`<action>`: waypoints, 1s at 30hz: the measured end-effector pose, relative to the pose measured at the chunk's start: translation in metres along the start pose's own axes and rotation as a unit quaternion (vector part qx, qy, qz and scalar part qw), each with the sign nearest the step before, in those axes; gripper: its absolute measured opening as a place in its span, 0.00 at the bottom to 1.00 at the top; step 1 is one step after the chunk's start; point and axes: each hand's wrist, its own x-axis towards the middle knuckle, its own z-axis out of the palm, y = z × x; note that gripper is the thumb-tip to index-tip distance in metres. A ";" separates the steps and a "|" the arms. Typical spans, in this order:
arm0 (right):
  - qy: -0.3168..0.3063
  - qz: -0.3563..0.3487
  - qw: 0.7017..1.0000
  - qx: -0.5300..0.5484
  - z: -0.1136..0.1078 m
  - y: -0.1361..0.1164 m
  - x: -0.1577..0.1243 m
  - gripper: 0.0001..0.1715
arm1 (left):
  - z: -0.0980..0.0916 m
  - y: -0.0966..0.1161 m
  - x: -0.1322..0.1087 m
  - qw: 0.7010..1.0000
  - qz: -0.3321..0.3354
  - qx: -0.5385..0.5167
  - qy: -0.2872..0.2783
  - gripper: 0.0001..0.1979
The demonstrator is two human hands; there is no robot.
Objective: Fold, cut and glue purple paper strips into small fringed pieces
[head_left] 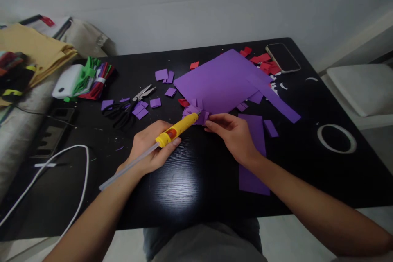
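Observation:
My left hand (153, 146) is wrapped round a yellow hot glue gun (178, 130), a clear glue stick (129, 167) jutting from its back end. The nozzle meets a small cluster of folded purple paper pieces (193, 110) near the middle of the table. At the right side of that cluster, my right hand (231, 133) pinches a purple paper piece (206, 118) between thumb and fingers. Behind the cluster lies a large purple sheet (219, 80). A purple rectangle of paper (253, 176) lies partly under my right forearm.
Black-handled scissors (135, 100) rest among purple scraps on the left. Red paper scraps (265, 63) and a phone (283, 57) are at the back right. A tape ring (321, 133) lies right. Bundled coloured strips (95, 77) and a white cable (86, 172) occupy the left.

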 end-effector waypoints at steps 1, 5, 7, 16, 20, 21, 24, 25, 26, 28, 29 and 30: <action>-0.003 -0.001 1.000 -0.003 0.000 0.000 0.000 0.16 | 0.000 0.000 0.001 1.000 0.001 0.006 -0.003 0.02; -0.008 -0.008 1.000 -0.005 0.001 0.000 -0.001 0.17 | 0.000 0.002 0.001 0.999 -0.010 0.028 -0.021 0.03; -0.008 -0.009 1.000 -0.004 0.001 0.000 -0.001 0.18 | 0.000 0.002 0.001 0.999 -0.016 0.032 -0.026 0.04; -0.009 -0.018 1.000 0.011 0.003 0.000 -0.001 0.18 | 0.002 -0.003 -0.002 0.998 -0.030 0.045 -0.032 0.08; -0.013 -0.023 1.000 -0.002 0.002 0.000 -0.002 0.18 | 0.003 -0.004 -0.002 0.998 -0.008 0.053 -0.023 0.10; -0.013 -0.024 1.000 -0.006 0.002 0.001 -0.002 0.18 | 0.003 -0.004 -0.002 0.998 -0.008 0.054 -0.022 0.10; -0.012 -0.034 0.999 -0.016 0.002 0.001 -0.003 0.18 | 0.003 -0.004 -0.001 0.998 -0.011 0.057 -0.019 0.11; -0.011 -0.038 0.999 -0.017 0.002 0.001 -0.003 0.18 | 0.003 -0.004 -0.001 0.998 -0.010 0.058 -0.018 0.11; -0.011 -0.041 0.999 -0.016 0.002 0.000 -0.003 0.18 | 0.003 -0.004 -0.001 0.998 -0.008 0.060 -0.017 0.11; -0.012 -0.043 0.999 -0.017 0.002 -0.001 -0.003 0.17 | 0.003 -0.005 -0.002 0.998 -0.009 0.060 -0.017 0.11; -0.011 -0.044 0.999 -0.019 0.002 -0.001 -0.003 0.17 | 0.003 -0.005 -0.002 0.998 -0.014 0.058 -0.017 0.11; -0.008 -0.046 0.999 -0.021 0.002 -0.002 -0.004 0.17 | 0.003 -0.005 -0.002 0.998 -0.022 0.055 -0.017 0.10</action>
